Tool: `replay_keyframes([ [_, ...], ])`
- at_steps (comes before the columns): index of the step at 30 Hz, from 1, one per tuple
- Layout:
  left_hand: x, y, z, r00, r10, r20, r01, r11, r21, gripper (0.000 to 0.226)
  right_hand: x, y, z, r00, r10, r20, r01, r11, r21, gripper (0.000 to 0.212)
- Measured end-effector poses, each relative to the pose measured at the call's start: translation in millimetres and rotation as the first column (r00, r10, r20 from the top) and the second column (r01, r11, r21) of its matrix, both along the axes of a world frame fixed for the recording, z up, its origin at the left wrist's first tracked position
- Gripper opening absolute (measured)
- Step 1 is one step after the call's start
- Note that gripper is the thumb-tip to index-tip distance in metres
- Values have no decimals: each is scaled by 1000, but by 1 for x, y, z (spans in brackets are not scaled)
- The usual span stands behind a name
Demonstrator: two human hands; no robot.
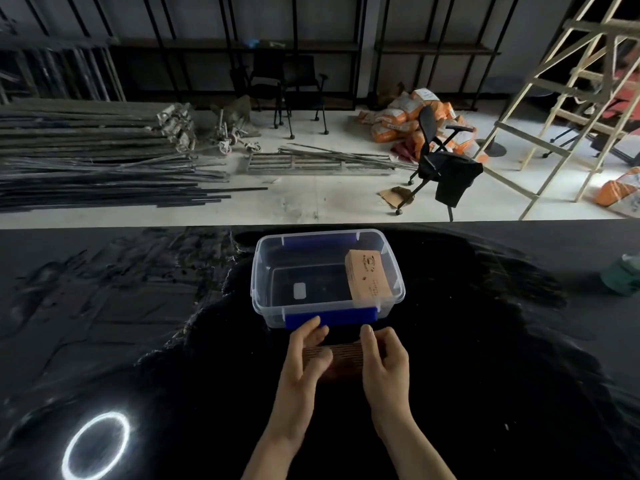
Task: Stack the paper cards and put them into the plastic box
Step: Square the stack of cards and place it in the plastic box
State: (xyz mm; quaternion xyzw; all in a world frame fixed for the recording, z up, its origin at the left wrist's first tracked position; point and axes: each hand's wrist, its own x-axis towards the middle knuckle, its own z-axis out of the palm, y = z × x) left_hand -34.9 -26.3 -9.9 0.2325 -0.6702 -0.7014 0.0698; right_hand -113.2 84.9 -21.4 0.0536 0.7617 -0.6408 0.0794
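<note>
A clear plastic box (pixel 263 271) with blue handles stands on the black table, just beyond my hands. Inside it, a stack of brown paper cards (pixel 369 277) leans against the right wall. My left hand (pixel 306 355) and my right hand (pixel 382 358) grip the two ends of another brown card stack (pixel 346 355), held edge-up just in front of the box's near blue handle (pixel 332 318). My fingers hide the ends of this stack.
The glossy black table (pixel 138 323) runs left and right, with a ring-light reflection (pixel 95 445) at the lower left. A green object (pixel 621 277) lies at the table's right edge. Beyond the far edge are chairs, metal rods and a wooden ladder.
</note>
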Motion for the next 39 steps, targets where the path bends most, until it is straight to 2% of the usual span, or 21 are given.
replay_keyframes([
  [2, -9, 18, 4, 981, 196, 2, -196, 979, 56, 42, 2, 1, -2, 1000, -25, -4, 25, 999, -21, 30],
  [5, -15, 31, 4, 924, 380, -46, -381, 924, -32, 22, 1, 1, 2, 999, -35, 14, 36, 999, -36, 35],
  [11, -8, 20, -9, 929, 359, -85, -369, 891, -266, 23, 5, 4, -5, 996, 71, -58, -68, 997, 46, 26],
  [12, -9, 20, -9, 921, 381, -85, -390, 887, -248, 23, 5, 2, -6, 996, 67, -64, -63, 996, 63, 25],
  [15, -20, 24, -3, 863, 502, -44, -504, 862, -45, 26, 4, -3, -4, 999, 29, -46, -28, 999, 36, 33],
  [17, -25, 27, 5, 836, 546, -53, -546, 838, 3, 29, 2, -5, 0, 999, 11, -46, -11, 1000, 4, 41],
  [22, -21, 22, -1, 857, 510, -72, -513, 835, -198, 26, 4, -8, -6, 995, 11, -94, -6, 998, 59, 37],
  [25, -23, 25, -1, 818, 575, -30, -571, 805, -158, 25, 4, -14, -6, 993, -61, -106, 69, 995, 71, 41],
  [27, -25, 25, 0, 800, 599, -32, -598, 792, -125, 26, 4, -16, -8, 986, -123, -115, 126, 992, 16, 48],
  [32, -25, 26, -4, 804, 595, 0, -586, 792, -172, 28, 5, -21, -9, 973, -217, -81, 216, 976, -29, 61],
  [37, -24, 25, 3, 823, 568, 12, -557, 810, -185, 27, 6, -24, 1, 967, -247, -64, 244, 969, -46, 66],
  [39, -17, 28, 18, 864, 503, -21, -497, 846, -192, 25, 5, -21, 10, 959, -271, -83, 267, 962, -63, 68],
])
